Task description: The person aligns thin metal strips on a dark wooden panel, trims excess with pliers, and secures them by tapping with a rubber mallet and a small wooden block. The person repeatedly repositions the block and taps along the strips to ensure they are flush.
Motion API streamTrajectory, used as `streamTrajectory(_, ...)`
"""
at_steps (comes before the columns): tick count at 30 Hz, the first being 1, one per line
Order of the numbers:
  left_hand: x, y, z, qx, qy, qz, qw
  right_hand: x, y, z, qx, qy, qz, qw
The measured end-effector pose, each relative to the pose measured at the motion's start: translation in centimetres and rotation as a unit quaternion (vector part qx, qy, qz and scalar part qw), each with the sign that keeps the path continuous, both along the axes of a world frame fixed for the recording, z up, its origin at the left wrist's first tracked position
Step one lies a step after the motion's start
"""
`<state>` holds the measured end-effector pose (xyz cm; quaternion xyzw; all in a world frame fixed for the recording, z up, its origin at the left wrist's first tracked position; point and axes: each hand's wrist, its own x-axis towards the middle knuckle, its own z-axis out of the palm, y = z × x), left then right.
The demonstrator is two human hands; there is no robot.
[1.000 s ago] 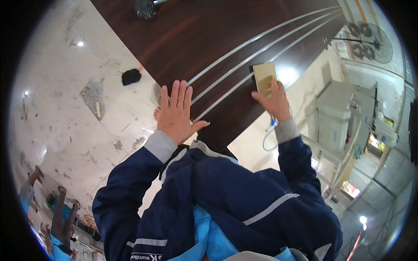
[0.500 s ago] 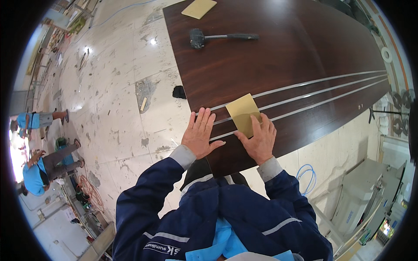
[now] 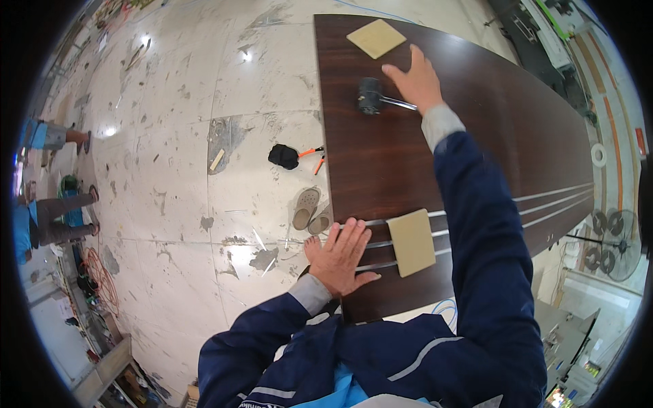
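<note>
A dark brown wooden panel (image 3: 408,163) lies before me, with thin metal strips (image 3: 551,202) running along its near part. My left hand (image 3: 342,256) rests flat over the strips' ends at the panel's left edge, fingers stretched. Just right of it, a tan rectangular pad (image 3: 412,243) lies across the strips, untouched. My right hand (image 3: 416,80) reaches to the far part of the panel, thumb and fingers apart, nothing in it. Close to that hand are a black-headed mallet (image 3: 371,96), its handle partly hidden by my arm, and a second tan pad (image 3: 376,39).
On the floor left of the panel lie a black cloth-like item (image 3: 283,156), orange-handled pliers-like tools (image 3: 311,154) and clogs (image 3: 306,208). Two people stand at the far left, one in grey trousers (image 3: 64,205). A multi-headed fan (image 3: 615,238) stands at the right.
My right hand has let go of the pad on the strips and moved far forward, near the mallet. My left hand stays on the strip ends. The view has shifted.
</note>
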<state>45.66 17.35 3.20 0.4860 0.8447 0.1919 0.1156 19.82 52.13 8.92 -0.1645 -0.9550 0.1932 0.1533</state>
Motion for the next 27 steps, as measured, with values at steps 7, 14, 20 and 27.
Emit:
streamTrajectory(7, -0.4, -0.7, 0.4, 0.074, -0.056, 0.039, 0.995, -14.6, -0.3, -5.5, 0.069, -0.196, 0.112, 0.972)
streamTrajectory(14, 0.5, -0.5, -1.0, 0.088, -0.071, 0.065, 0.991, -7.0, 9.1, -3.9, 0.177, -0.093, 0.326, 0.924)
streamTrajectory(20, 0.8, -0.1, -1.0, 0.035, -0.050, 0.053, 0.997, 13.9, 9.1, -2.7, 0.112, -0.183, 0.159, 0.964)
streamTrajectory(27, 6.4, 2.2, 1.3, 0.055, -0.049, 0.078, 0.994, 18.4, 8.3, -2.7, -0.028, -0.189, 0.079, 0.978)
